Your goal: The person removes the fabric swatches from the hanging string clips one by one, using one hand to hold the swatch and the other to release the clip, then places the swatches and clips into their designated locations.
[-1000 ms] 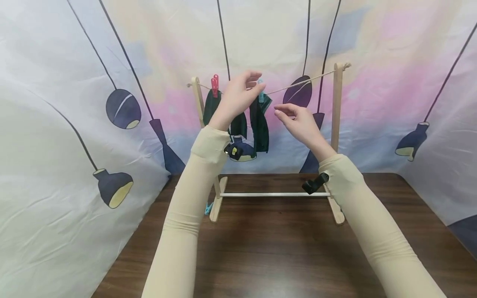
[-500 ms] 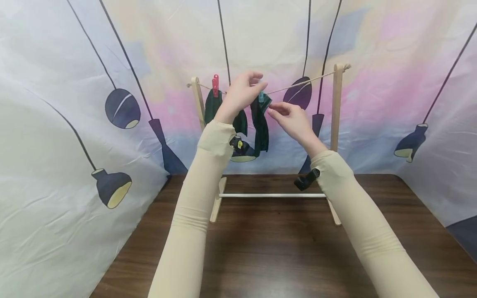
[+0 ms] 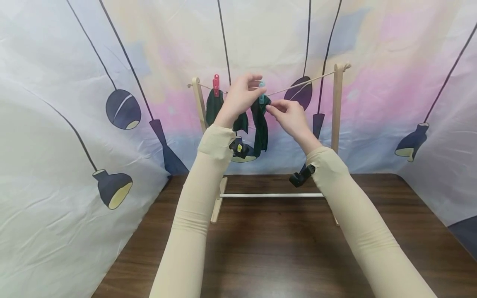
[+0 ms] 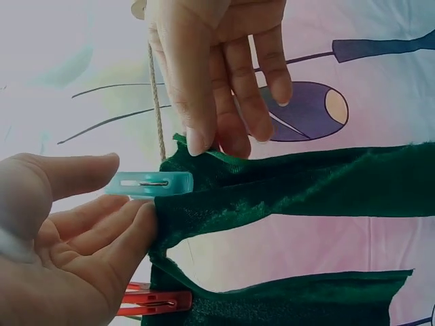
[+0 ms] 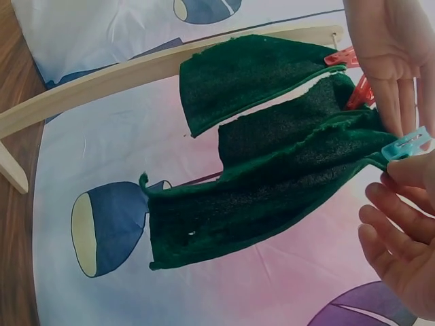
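A small dark green garment with leg-like panels (image 4: 299,183) hangs from a rope line (image 3: 298,85). A light blue clothespin (image 4: 153,183) clips its right top corner. My left hand (image 3: 240,97) is beside this clothespin, fingers fairly straight, fingertips against the cloth below it and thumb near its end. With thumb and fingertips, my right hand (image 3: 292,118) pinches the garment's top edge just right of the clothespin. Red clothespins (image 5: 360,92) hold green cloth further left; one red clothespin (image 3: 216,85) shows in the head view. My left hand hides part of the line.
The line is tied between two wooden posts (image 3: 337,107) on wooden feet. A white crossbar (image 3: 273,195) joins the stand low down. It stands on a dark brown wooden table (image 3: 268,256), before a patterned cloth backdrop (image 3: 402,62) with painted lamps.
My right hand has moved left to the garment's top edge and now pinches it; the loose corner has folded toward the blue clothespin. My left hand stays near the clothespin, shifted slightly right.
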A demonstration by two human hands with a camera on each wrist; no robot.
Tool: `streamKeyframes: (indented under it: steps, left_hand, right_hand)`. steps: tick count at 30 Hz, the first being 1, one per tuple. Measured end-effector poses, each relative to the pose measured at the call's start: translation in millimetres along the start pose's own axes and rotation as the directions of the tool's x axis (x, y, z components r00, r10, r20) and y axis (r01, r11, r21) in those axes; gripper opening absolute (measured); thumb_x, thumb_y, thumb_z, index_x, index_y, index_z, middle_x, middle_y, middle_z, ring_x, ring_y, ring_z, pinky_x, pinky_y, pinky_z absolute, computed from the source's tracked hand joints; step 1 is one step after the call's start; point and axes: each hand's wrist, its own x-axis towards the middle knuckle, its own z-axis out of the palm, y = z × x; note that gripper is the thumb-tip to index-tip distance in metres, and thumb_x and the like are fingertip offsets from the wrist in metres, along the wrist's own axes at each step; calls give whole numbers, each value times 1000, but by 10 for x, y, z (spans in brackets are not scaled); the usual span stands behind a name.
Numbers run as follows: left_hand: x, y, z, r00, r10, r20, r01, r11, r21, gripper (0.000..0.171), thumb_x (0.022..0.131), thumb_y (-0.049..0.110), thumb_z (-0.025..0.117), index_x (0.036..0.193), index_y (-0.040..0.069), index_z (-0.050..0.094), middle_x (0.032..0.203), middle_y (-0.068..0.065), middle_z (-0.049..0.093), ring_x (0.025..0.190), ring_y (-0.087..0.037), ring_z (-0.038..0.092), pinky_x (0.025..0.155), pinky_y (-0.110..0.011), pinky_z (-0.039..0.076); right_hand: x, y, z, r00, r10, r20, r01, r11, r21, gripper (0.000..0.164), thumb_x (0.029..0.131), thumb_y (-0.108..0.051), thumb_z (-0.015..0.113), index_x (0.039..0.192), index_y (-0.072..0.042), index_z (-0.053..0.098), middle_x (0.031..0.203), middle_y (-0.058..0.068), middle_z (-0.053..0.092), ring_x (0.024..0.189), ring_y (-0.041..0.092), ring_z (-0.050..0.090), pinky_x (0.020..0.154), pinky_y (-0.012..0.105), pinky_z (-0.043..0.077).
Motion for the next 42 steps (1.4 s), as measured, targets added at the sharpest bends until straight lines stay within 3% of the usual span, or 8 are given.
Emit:
streamKeyframes:
  steps: [13,20,30,42]
  left_hand:
    - [-42,-33,0,997,70,-17,-70,998,2,43,101,24,65,139,5,59,134,-11,64,121,-20,62,100,-29,50]
    - [-68,-61,19,993,89,-73,-89,996,-5,38,100,25,66,133,6,63,129,-9,67,119,-19,64,99,-29,50]
    - [-120,-96,52,951,209,-229,-218,976,-12,26,98,19,69,117,3,69,114,-11,71,105,-19,66,93,-22,51]
    - [-114,-90,49,925,218,-311,-234,972,-14,14,96,13,71,106,3,73,104,-10,73,96,-18,67,86,-22,53]
  right_hand:
    - [-14,-34,22,1000,5,-19,-4,998,64,32,101,-29,63,120,-5,70,110,14,72,97,23,68,88,37,56]
    - [-11,-19,45,1000,-10,-24,12,996,83,29,102,-25,63,119,-3,70,110,15,72,97,24,69,88,36,57]
    - [2,-36,82,1000,-22,-20,24,995,94,31,101,-27,63,120,-4,70,112,13,72,100,23,69,89,35,57]
    - [-8,-72,77,1000,-20,-23,22,995,101,31,101,-27,63,120,-3,70,112,15,72,102,27,68,90,35,56]
